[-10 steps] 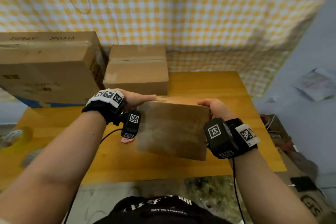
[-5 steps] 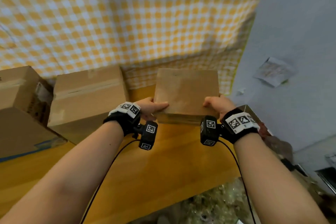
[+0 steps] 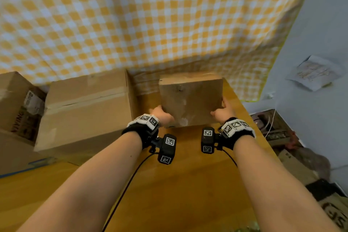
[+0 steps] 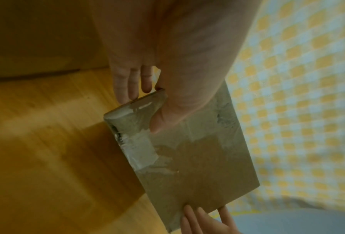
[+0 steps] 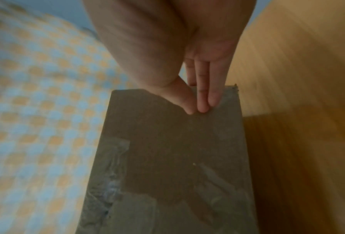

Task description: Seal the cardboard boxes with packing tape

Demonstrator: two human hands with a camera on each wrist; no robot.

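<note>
Since a moment ago we have carried the small cardboard box [image 3: 190,98] further away from us, and it is now lower, at the far end of the wooden table [image 3: 178,184], close to the checked cloth [image 3: 150,24] hanging behind it; whether it already rests on the table we cannot tell. Our left hand [image 3: 161,117] grasps the box at its near left edge, thumb laid on the broad face and fingers [image 4: 131,85] reaching past the edge to the other side. Our right hand [image 3: 224,112] grasps the near right edge in the same way, thumb on the face and fingers [image 5: 205,95] flat along the side. Clear packing tape [image 4: 137,147] shines in wrinkled strips across the face and wraps round the corner just beyond our left thumb. To the outside of our left hand stands a larger taped box [image 3: 86,111], near the held box but apart from it, and beyond that a printed carton [image 3: 17,103]. Past our right hand the table ends; a crumpled paper [image 3: 314,73] lies well off that way.
</note>
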